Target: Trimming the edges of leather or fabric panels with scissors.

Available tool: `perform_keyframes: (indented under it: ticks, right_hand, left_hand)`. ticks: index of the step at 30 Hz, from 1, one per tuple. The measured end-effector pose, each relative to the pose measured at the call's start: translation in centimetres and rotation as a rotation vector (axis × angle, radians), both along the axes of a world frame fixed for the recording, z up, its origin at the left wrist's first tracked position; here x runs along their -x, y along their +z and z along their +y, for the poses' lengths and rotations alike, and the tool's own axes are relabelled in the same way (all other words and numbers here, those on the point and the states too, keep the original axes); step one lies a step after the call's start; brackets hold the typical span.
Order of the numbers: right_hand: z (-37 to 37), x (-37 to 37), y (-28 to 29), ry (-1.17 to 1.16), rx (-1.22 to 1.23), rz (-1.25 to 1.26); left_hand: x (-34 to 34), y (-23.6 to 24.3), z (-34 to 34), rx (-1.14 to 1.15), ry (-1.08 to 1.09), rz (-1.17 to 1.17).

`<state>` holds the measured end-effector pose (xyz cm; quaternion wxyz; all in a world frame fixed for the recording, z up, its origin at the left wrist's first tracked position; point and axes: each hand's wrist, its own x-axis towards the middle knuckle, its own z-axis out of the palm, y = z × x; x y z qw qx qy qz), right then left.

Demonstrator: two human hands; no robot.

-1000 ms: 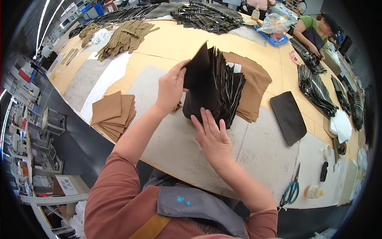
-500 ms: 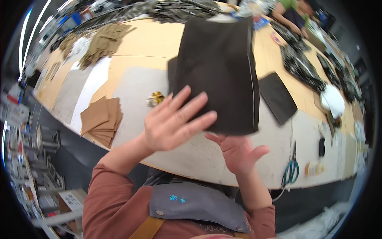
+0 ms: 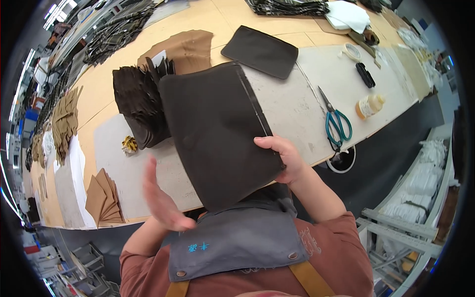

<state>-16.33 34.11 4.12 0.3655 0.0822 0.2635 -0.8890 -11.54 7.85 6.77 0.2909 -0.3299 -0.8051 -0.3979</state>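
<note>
A large dark brown fabric panel (image 3: 217,131), roughly rectangular with a pale line along its right side, is held up over the near edge of the table. My right hand (image 3: 284,158) grips it at the lower right, thumb on top and fingers hidden underneath. Apart from the panel, to its lower left, my left hand (image 3: 166,198) is held open, slightly smeared by motion, with nothing in it. Just beyond the panel's left side stands a thick stack of dark fabric pieces (image 3: 141,104). A smaller dark panel (image 3: 260,52) lies flat farther back.
Teal-handled scissors (image 3: 339,123), an amber bottle (image 3: 369,106), a small black object (image 3: 365,75) and a tape roll (image 3: 351,51) lie at right. Fanned brown pieces (image 3: 104,200) and a yellow crumpled bit (image 3: 129,144) are at left. A white bin (image 3: 342,161) stands below the table edge.
The view has swung to the right. My right hand, earlier partly behind the panel's lower edge, now grips its lower right side. My left hand has moved from in front of the panel to its lower left.
</note>
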Motion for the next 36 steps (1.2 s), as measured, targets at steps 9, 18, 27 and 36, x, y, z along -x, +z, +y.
perform_keyframes:
  ticks: [9, 18, 27, 36]
  right_hand:
    - [-1.3, -2.4, 0.2, 0.264, -0.097, -0.004]
    - [0.5, -3.0, -0.8, 0.266, -0.418, 0.188]
    - [9.7, -2.6, -2.9, -0.356, -1.802, 0.946]
    - [17.4, -1.2, -6.1, -0.293, -2.347, 1.112]
  left_hand:
    - [-2.5, -0.3, -0.9, -0.999, -0.593, -1.294]
    - [-3.7, 2.8, 1.6, -1.213, -0.070, -1.839]
    - [-4.3, 3.0, 1.2, -1.364, -0.057, -1.746]
    - [-4.2, 2.2, 1.9, -1.368, -0.001, -1.776]
